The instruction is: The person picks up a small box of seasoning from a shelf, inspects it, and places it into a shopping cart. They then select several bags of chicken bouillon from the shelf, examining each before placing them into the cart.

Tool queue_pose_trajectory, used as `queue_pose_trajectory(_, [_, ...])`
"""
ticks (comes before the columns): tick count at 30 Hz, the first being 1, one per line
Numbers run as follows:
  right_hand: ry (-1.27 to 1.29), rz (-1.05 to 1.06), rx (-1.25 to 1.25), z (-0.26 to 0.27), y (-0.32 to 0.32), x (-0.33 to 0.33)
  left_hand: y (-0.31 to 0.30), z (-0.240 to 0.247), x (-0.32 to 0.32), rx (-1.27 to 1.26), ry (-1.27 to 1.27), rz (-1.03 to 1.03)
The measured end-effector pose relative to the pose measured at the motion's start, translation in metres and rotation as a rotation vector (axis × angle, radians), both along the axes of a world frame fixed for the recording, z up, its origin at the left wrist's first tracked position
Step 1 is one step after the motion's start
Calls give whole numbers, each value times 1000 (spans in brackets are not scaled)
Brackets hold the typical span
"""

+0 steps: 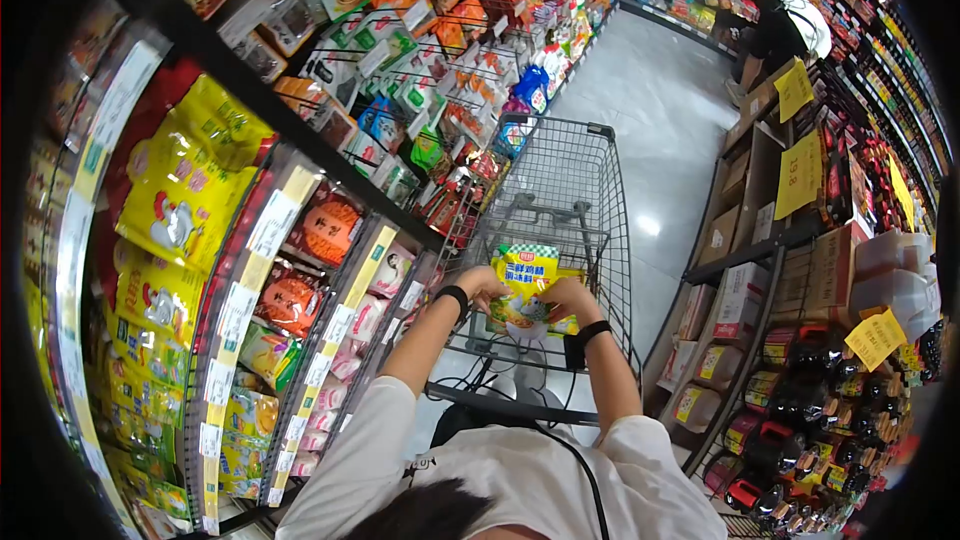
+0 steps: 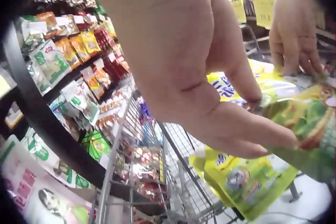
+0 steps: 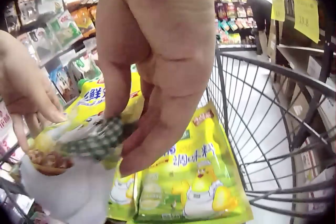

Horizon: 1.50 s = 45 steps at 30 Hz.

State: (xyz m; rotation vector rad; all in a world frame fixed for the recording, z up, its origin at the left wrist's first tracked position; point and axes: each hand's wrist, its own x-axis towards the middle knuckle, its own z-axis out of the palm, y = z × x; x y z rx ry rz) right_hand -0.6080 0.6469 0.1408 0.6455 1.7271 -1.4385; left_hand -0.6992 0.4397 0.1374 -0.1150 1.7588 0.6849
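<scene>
A yellow seasoning bag (image 1: 525, 278) with blue lettering is held up over the shopping cart (image 1: 612, 175). My left hand (image 1: 482, 290) grips its left side, thumb and fingers on the plastic in the left wrist view. On the other side my right hand (image 1: 570, 300) pinches the bag where a green checked print (image 3: 100, 140) shows in the right wrist view. Below it, inside the cart, lie more yellow bags; one bag (image 3: 191, 182) bears a cartoon chick in an apron. In the left wrist view a yellow-green bag (image 2: 247, 182) shows under my left fingers.
Shelves of packets (image 1: 410, 50) run along the left, with large yellow bags (image 1: 175, 200) nearest. To the right stand cartons (image 1: 740, 305), dark bottles (image 1: 800, 430) and yellow price signs (image 1: 800, 175). A bending person (image 1: 775, 35) is farther up the grey aisle floor (image 1: 650, 90).
</scene>
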Motion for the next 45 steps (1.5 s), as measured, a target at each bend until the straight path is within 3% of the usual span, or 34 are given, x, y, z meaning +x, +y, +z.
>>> queue_pose_trajectory(2, [-63, -21, 100, -54, -6, -8, 2, -21, 4, 110, 37, 45])
queue_pose_trajectory(4, [59, 68, 283, -82, -13, -10, 4, -42, 8, 90, 137, 46])
queue_pose_trajectory(8, [161, 18, 464, -100, -24, -5, 3, -93, 17, -7, 291, -43])
queue_pose_trajectory(10, [224, 45, 543, -122, -30, -2, 2, -102, 20, -55, 345, -127])
queue_pose_trajectory(12, [263, 79, 586, -139, -35, 1, 7, -74, 26, -44, 338, -104])
queue_pose_trajectory(20, [291, 110, 547, -97, -39, 6, 2, -102, 24, -156, 332, -234])
queue_pose_trajectory(23, [440, 5, 613, -60, -44, 13, -3, -102, 28, -107, 371, -229])
queue_pose_trajectory(25, [444, -45, 594, -66, -48, 11, -6, -101, 27, -52, 360, -212])
queue_pose_trajectory(28, [451, -36, 578, -79, -49, 8, -21, -148, 25, 49, 366, -147])
queue_pose_trajectory(35, [387, 35, 573, -72, -49, 9, -18, -103, 26, 17, 325, -84])
queue_pose_trajectory(38, [448, -44, 600, -70, -47, 12, -16, -79, 27, 23, 276, -79])
queue_pose_trajectory(41, [421, 186, 585, -59, -27, -4, -14, -51, 29, 225, 222, 93])
queue_pose_trajectory(44, [341, -146, 352, 9, -14, -1, -11, -35, 31, 383, 175, 278])
queue_pose_trajectory(45, [374, -227, 268, 2, -6, 2, -10, -11, 33, 396, 272, 178])
